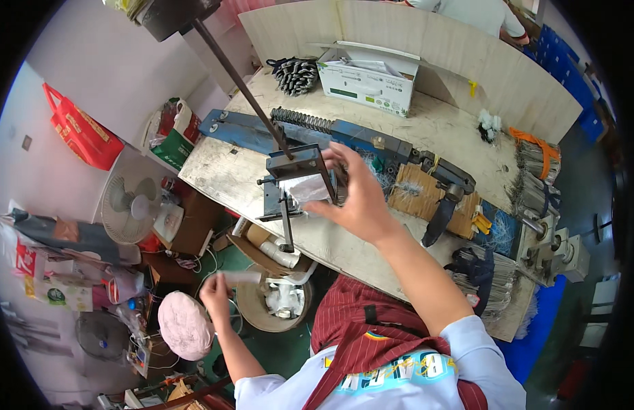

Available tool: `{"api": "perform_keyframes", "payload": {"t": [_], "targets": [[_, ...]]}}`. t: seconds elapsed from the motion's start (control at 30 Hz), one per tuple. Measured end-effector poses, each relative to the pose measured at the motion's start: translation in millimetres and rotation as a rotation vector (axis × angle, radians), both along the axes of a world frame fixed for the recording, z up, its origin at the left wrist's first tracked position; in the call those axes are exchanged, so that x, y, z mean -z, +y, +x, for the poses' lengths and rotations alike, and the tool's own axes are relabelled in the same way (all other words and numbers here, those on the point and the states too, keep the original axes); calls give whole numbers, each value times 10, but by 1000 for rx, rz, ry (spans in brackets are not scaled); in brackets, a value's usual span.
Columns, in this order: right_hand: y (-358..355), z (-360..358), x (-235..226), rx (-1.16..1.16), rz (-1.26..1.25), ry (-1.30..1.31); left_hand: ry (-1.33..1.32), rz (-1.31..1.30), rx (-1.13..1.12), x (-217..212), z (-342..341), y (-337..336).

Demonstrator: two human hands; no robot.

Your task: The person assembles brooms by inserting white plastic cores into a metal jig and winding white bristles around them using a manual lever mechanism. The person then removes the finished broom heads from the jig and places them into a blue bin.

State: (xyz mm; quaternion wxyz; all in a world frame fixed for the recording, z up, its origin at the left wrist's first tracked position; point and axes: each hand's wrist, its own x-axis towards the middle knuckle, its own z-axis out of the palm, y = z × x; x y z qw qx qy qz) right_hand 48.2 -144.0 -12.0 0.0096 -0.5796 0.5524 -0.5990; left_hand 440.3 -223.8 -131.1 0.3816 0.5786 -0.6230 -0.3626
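My right hand is at a dark metal frame on the workbench, with thumb and fingers spread apart. Its fingertips reach the frame's right upright, partly hidden, and the thumb lies by a crumpled sheet of clear plastic inside the frame. A long rod slants down to the frame's top. Out to the left, below the bench edge, my left hand is closed. A pale strip, smeared by motion, sticks out from its fingers above a round bin.
Behind the frame lies a blue metal machine arm with a spring. A white carton and bundled wires stand at the back. Wire bundles sit at right. A fan and a pink round seat are at left.
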Motion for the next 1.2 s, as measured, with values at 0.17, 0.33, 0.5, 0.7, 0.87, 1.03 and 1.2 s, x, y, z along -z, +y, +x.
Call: {"api": "perform_keyframes", "payload": {"t": [0.17,0.33,0.5,0.7,0.87,1.03,1.2], "targets": [[493,31,240,45,103,-100,-392,339,-15,1399,413,87],[794,20,320,49,204,-197,42,14,-114,543,-518,-8],[895,47,448,64,191,-152,458,-582,87,-1001,-2069,305],[1095,87,376,92,198,-112,-120,-1291,-120,-1578,-3141,9],[1183,100,504,98,252,-160,30,-1154,-49,-1521,-3149,11],[1232,63,409,78,243,-191,296,-1104,-40,-1572,-2899,73],[1274,160,531,87,272,-101,-140,-1323,-30,-1496,-3006,-215]]}}
